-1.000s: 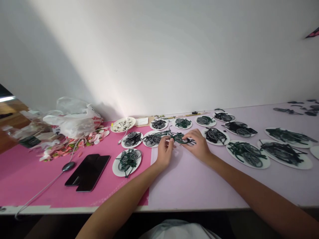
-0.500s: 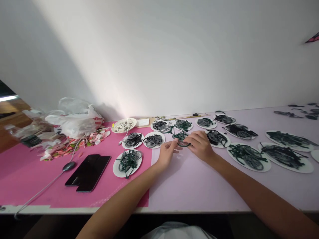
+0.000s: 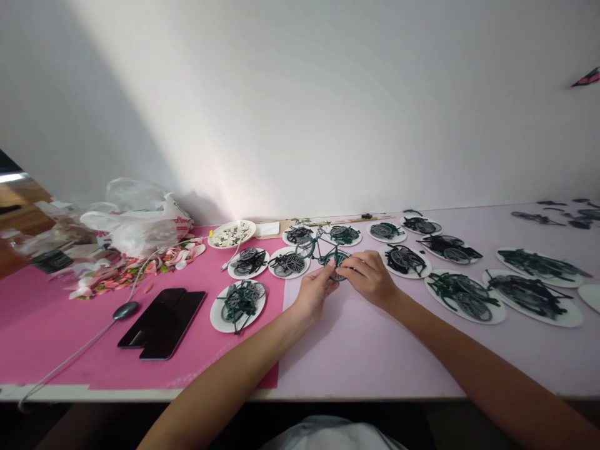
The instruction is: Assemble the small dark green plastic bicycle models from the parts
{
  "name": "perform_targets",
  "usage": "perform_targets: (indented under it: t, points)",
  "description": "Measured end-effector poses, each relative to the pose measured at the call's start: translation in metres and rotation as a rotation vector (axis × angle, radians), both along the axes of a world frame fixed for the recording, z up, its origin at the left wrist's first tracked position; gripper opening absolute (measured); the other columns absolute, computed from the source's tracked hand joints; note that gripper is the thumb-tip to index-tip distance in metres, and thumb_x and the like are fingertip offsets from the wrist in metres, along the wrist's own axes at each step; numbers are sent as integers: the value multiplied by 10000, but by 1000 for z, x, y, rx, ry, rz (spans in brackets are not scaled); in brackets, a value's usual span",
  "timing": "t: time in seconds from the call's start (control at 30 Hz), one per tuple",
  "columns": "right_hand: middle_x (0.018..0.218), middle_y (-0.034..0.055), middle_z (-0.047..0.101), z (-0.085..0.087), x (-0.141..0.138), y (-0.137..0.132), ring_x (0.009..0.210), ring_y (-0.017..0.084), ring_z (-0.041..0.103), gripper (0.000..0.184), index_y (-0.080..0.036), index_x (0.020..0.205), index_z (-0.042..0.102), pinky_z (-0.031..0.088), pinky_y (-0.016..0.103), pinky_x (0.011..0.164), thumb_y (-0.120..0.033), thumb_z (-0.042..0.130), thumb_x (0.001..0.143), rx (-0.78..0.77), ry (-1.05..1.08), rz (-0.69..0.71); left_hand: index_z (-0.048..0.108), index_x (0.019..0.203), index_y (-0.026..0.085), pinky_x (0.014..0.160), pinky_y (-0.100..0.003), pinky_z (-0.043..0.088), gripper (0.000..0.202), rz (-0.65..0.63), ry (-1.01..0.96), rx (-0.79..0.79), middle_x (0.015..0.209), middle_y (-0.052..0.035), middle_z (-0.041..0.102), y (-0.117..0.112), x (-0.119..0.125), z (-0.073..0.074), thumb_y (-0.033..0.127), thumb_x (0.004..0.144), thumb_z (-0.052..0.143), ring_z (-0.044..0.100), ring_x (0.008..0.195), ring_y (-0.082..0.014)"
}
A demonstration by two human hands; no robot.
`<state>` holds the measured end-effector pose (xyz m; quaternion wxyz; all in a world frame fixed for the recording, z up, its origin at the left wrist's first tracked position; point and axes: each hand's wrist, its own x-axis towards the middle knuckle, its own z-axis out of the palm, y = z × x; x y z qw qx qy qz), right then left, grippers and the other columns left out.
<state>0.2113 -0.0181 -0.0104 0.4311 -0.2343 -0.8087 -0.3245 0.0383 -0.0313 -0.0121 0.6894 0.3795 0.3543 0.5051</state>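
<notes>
A small dark green toy bicycle (image 3: 323,253) with grey wheels is held up over the middle of the table. My left hand (image 3: 315,289) pinches it from the left at the near wheel, thumb on top. From the right, the fingers of my right hand (image 3: 368,275) close on the rim of that same wheel. The bicycle's other wheel (image 3: 305,245) points away to the upper left, in front of the plates. My fingers cover part of the near wheel, and where exactly they grip is partly hidden.
White plates of bicycle parts stand around: a green-part plate (image 3: 215,312) at left, another (image 3: 497,315) at right, several behind. Left lie black phones (image 3: 171,328), a cable with a grey oval piece (image 3: 125,310), petals (image 3: 140,272) and a plastic bag (image 3: 140,225). A bowl (image 3: 250,232) holds small white pieces.
The bicycle has turned slightly, and its far wheel now stands more upright and visible. My right hand's fingers have shifted a little left on the near wheel. The view has moved slightly.
</notes>
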Motion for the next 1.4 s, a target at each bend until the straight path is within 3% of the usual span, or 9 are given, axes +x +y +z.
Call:
perform_targets:
  t: [0.13, 0.27, 0.37, 0.53, 0.8, 1.07, 1.3, 1.4]
  points:
    - [958, 37, 743, 3, -3, -1, 958, 199, 585, 196, -217, 1002, 711, 429, 360, 852, -62, 594, 978, -45, -61, 9, 703, 754, 154, 905, -321, 463, 467, 38, -31, 0, 829, -60, 696, 4, -1, -3, 553, 622, 906, 639, 878, -176]
    - [1041, 61, 738, -1, -1, 3, 1015, 219, 590, 270, -223, 1131, 709, 437, 373, 880, -55, 555, 984, -143, -81, 12, 691, 752, 138, 819, -300, 470, 506, 127, 57, 37, 796, -61, 685, 14, -6, -9, 592, 636, 883, 626, 799, -158]
    - [1102, 81, 722, -6, 7, 11, 1060, 237, 589, 410, -229, 1240, 679, 439, 393, 923, -6, 464, 973, -263, -70, -14, 692, 752, 129, 779, -302, 475, 540, 180, 181, 118, 799, -90, 701, 24, -11, -14, 633, 646, 855, 665, 834, -202]
    - [1190, 104, 700, -15, 28, 30, 1091, 264, 560, 532, -191, 1283, 648, 432, 408, 943, 67, 393, 894, -530, 8, -156, 661, 692, 152, 656, -277, 422, 512, 291, 360, 298, 640, -38, 632, 34, -18, -23, 642, 695, 812, 643, 744, -208]
    - [1067, 94, 690, -27, 40, 42, 1082, 294, 534, 114, -210, 957, 738, 407, 394, 877, -218, 625, 969, -851, -143, -378, 594, 628, 166, 585, -257, 338, 509, 303, 442, 338, 584, -6, 573, 30, -14, -33, 626, 752, 772, 534, 621, -148]
    - [999, 89, 655, -34, 39, 45, 993, 254, 529, 141, -194, 885, 677, 360, 338, 792, -160, 582, 985, -818, -187, -422, 723, 786, 132, 631, -272, 408, 489, 258, 430, 325, 709, -69, 702, 33, -10, -40, 620, 781, 745, 608, 674, -180]
    - [1036, 122, 640, -31, 50, 46, 1052, 288, 497, 155, -195, 928, 686, 346, 360, 809, -157, 551, 993, -764, -136, -596, 713, 716, 138, 617, -267, 385, 515, 279, 452, 312, 649, -42, 656, 31, -15, -34, 648, 765, 755, 545, 640, -156]
    - [1029, 129, 641, -34, 58, 47, 1057, 297, 499, 168, -199, 894, 686, 353, 369, 809, -144, 554, 982, -758, -125, -583, 698, 694, 142, 618, -267, 382, 512, 299, 424, 305, 623, -32, 625, 33, -16, -31, 646, 740, 779, 530, 636, -153]
